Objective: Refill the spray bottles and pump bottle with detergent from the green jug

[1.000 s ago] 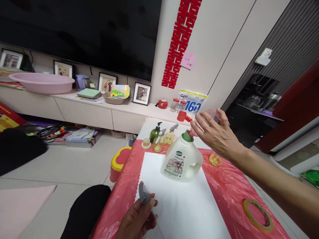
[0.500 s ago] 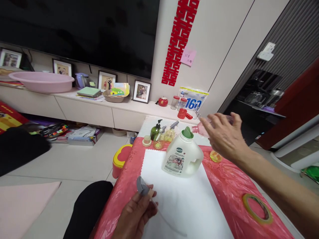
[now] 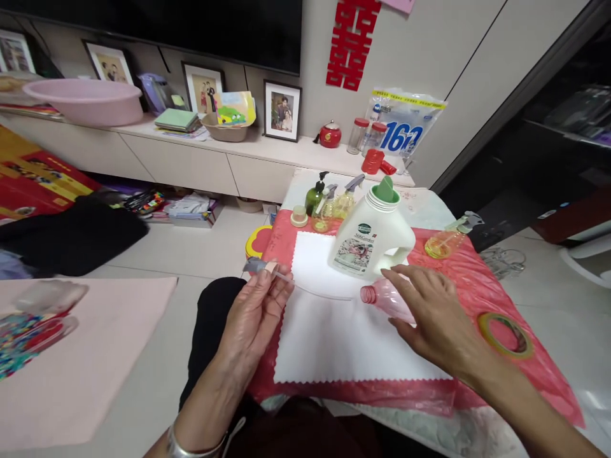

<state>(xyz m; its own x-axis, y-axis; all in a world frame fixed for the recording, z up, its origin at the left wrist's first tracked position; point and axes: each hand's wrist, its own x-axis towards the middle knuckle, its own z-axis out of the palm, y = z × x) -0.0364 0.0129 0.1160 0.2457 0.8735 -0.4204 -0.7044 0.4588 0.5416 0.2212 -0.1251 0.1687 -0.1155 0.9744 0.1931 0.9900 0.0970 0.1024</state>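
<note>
My right hand (image 3: 436,321) grips a small pink transparent bottle (image 3: 382,298), held on its side with the open neck pointing left, low over a white cloth (image 3: 334,331). My left hand (image 3: 258,312) pinches a grey spray-pump head (image 3: 255,265) with a thin tube trailing right toward the bottle. Just behind stands a large white detergent jug (image 3: 372,238) with a green spout. All this sits on a table with a red plastic cover (image 3: 453,280).
Several small pump and spray bottles (image 3: 329,200) stand at the table's far end, a yellowish spray bottle (image 3: 446,238) lies at the right. A tape roll (image 3: 506,334) rests near the right edge. A low cabinet (image 3: 191,159) with frames and a pink basin (image 3: 86,102) lines the wall.
My right hand came down from beyond the jug with the pink bottle to the white cloth. My left hand rose with the pump head. The camera tilted downward.
</note>
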